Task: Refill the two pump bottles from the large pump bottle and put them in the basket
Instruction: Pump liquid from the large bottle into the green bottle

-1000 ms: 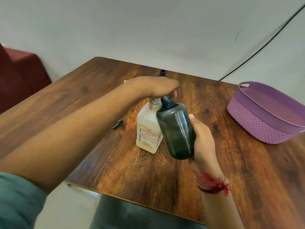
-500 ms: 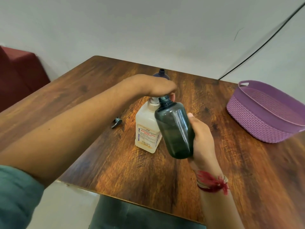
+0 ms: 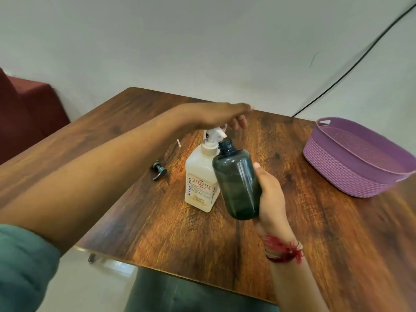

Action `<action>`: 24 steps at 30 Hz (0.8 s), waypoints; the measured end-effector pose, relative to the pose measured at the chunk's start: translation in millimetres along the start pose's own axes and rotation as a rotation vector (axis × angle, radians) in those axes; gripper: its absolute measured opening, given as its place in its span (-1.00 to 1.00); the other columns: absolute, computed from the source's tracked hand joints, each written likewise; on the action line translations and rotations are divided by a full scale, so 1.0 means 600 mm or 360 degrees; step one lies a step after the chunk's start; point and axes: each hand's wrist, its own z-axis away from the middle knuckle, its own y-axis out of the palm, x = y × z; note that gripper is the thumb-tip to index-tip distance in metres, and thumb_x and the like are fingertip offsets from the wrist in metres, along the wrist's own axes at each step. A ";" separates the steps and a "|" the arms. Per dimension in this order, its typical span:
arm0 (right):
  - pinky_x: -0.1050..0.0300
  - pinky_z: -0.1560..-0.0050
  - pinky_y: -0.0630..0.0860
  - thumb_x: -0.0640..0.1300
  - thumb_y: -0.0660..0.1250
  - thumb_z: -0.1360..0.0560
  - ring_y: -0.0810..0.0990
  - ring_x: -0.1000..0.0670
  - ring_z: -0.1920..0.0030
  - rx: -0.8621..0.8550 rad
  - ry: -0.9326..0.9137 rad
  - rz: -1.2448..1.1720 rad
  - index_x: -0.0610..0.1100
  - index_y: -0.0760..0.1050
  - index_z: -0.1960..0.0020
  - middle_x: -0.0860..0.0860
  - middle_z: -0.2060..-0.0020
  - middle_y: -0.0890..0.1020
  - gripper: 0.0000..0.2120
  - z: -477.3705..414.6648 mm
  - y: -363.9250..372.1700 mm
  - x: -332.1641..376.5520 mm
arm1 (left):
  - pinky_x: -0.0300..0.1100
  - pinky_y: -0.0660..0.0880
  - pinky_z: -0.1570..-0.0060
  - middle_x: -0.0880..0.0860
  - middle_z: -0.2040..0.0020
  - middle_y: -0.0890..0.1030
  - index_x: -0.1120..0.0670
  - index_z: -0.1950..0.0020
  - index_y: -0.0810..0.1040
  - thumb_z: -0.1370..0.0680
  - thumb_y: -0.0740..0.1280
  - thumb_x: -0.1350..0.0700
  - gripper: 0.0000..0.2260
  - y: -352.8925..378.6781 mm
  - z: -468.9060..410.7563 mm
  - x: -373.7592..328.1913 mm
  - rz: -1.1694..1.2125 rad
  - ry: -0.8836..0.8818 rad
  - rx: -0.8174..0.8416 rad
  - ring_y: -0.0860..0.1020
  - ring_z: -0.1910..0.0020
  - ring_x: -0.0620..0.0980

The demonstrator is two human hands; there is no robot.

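Small dark bottle [image 3: 236, 185], see-through grey-green and with its cap off, is held clear of the table [image 3: 157, 221] in the right hand [image 3: 271, 194], whose fingers curl round its right side in a firm grip. It leans to the left, so its open threaded neck sits just beside the spout of the white pump [image 3: 213, 135] on the large bottle [image 3: 200, 183]. That large bottle is cream-white with a printed label and stands upright near the middle of the wooden top, partly behind the dark one. The left hand [image 3: 216, 115] reaches across from the left and lies flat over the pump head, fingers straight and gripping nothing; whether the palm actually presses the pump cannot be told. A loose dark pump cap [image 3: 159, 171] lies on its side on the wood to the left of the large bottle, with a thin white strip [image 3: 179, 143] a little beyond it. The purple basket [image 3: 337, 172] sits well apart at the right side of the table, with nothing visible inside. A red thread bracelet [image 3: 283, 251] circles the right wrist, and a green sleeve [image 3: 22, 266] covers the left upper arm. A black cable [image 3: 337, 79] runs down the pale wall behind.
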 end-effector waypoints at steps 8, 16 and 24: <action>-0.29 -0.04 0.41 0.26 0.29 -0.36 0.48 -0.25 0.04 -0.0090 -0.0055 -0.0195 -0.19 0.56 0.06 -0.25 0.08 0.51 -0.50 0.003 -0.007 -0.019 | -0.19 0.41 -0.09 -0.01 -0.10 0.58 -0.03 -0.08 0.53 -0.63 -0.09 -0.22 -0.54 -0.003 -0.001 0.005 0.0435 0.0181 -0.0343 0.52 -0.10 -0.08; -0.19 0.04 0.57 0.48 0.38 -0.17 0.59 -0.21 -0.02 0.0205 -0.0425 -0.0154 -0.04 0.60 -0.05 -0.15 0.02 0.62 -0.30 0.005 -0.011 -0.010 | -0.31 0.34 0.14 -0.07 -0.19 0.56 -0.07 -0.19 0.48 -0.62 -0.11 -0.23 -0.54 0.003 0.028 0.010 0.0708 0.0243 -0.0626 0.50 -0.14 -0.15; 0.12 0.06 0.58 0.29 0.56 -0.10 0.63 0.03 -0.01 0.0208 -0.0477 -0.0236 -0.01 0.57 -0.07 0.08 0.06 0.68 -0.36 0.004 -0.028 -0.012 | -0.23 0.40 -0.08 -0.11 -0.16 0.52 0.00 -0.22 0.45 -0.55 0.05 -0.19 -0.59 0.162 0.134 0.105 0.1087 0.0004 -0.1234 0.47 -0.13 -0.26</action>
